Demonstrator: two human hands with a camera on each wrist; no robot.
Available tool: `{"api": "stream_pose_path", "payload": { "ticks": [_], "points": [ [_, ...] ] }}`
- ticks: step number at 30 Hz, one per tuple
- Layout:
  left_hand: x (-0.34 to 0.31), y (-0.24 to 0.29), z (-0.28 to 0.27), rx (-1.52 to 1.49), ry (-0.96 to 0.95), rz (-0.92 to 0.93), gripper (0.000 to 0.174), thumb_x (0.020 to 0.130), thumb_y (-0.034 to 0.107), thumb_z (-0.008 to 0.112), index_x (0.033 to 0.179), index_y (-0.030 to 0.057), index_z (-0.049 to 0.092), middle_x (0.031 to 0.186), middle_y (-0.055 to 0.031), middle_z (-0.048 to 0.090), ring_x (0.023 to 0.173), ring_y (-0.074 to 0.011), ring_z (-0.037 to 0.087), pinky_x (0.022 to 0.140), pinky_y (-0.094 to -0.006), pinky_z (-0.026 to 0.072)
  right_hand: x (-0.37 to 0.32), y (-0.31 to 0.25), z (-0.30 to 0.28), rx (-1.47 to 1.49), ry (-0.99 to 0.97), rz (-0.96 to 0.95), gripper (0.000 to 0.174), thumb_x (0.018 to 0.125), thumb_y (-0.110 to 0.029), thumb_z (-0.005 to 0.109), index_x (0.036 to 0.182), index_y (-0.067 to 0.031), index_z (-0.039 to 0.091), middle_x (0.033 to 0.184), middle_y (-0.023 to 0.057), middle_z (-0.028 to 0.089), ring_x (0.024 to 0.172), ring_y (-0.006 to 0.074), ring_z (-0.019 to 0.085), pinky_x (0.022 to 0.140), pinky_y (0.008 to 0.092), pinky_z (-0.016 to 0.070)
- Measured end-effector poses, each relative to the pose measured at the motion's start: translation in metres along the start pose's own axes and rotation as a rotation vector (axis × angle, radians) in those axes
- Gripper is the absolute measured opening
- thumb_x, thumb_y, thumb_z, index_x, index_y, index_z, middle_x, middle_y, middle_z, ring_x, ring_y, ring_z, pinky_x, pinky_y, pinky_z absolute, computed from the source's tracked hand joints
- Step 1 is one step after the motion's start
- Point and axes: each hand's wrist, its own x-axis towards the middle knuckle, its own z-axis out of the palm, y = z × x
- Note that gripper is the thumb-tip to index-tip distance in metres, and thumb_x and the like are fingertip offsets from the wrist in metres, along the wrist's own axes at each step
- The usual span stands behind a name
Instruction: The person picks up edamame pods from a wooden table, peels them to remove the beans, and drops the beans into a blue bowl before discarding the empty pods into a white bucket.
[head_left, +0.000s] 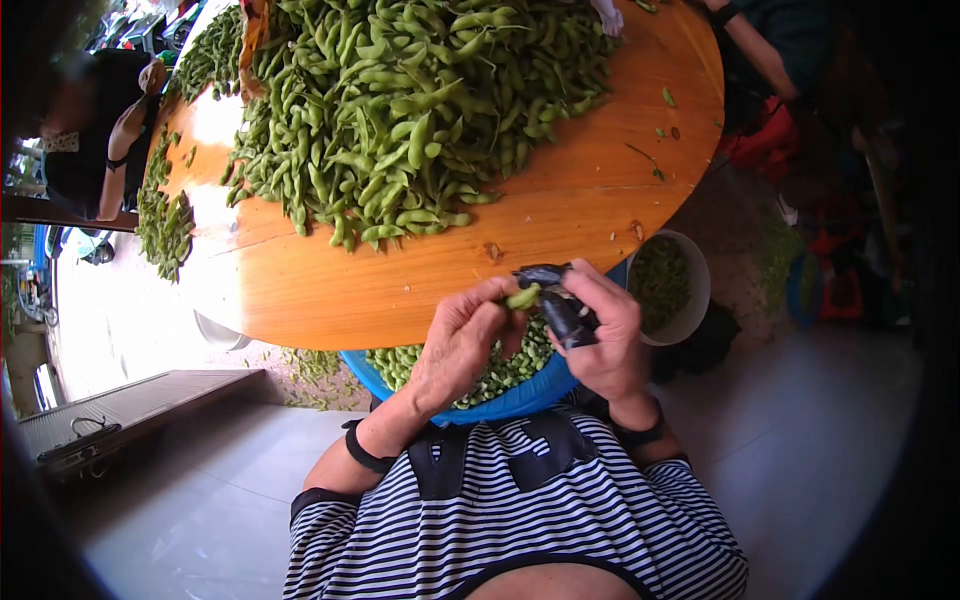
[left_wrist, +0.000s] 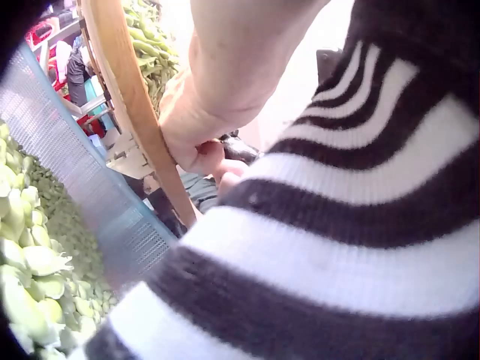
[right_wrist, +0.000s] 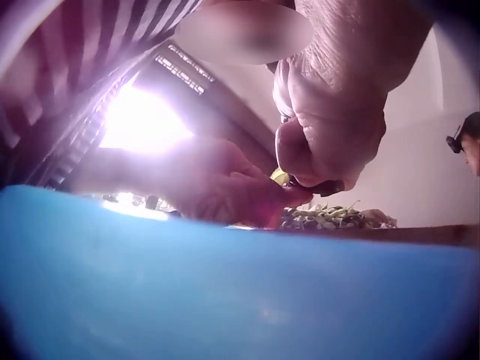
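Observation:
Over the near edge of the round wooden table [head_left: 340,300], my left hand [head_left: 455,340] pinches a green soybean pod [head_left: 522,298] between thumb and fingers. Black coverings wrap the thumb and forefinger of my right hand [head_left: 612,335], whose tips meet at the pod's other end. Below both hands sits a blue basket [head_left: 490,410] of shelled green beans [head_left: 400,362]. In the right wrist view, the pod [right_wrist: 280,177] shows between the two hands, above the blue wall [right_wrist: 240,285]. The left wrist view catches the left hand [left_wrist: 202,127] beside the table edge, with its fingertips partly hidden.
A large heap of unshelled pods [head_left: 400,110] covers the table's far part, with a smaller pile [head_left: 165,235] at left. A pale bucket [head_left: 700,290] of green husks stands at right. Other people's arms [head_left: 120,150] reach in at the table's sides. Husks [head_left: 315,375] litter the floor.

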Motion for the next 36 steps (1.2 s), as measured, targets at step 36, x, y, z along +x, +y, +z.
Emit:
{"api": "stream_pose_path", "payload": {
  "ticks": [36],
  "points": [
    [0.021,0.004,-0.001,0.166,0.152,0.191,0.008,0.087,0.007,0.069,0.09,0.0012,0.064,0.074,-0.0004,0.062,0.056,-0.0042,0.053,0.047,-0.0178,0.0394,0.011,-0.003,-0.016,0.061,-0.113,0.121,0.039,0.065,0.005,0.049,0.103,0.0071,0.058,0.081,0.011,0.047,0.069,0.0234,0.051,0.065,0.0269,0.043]
  ]
}}
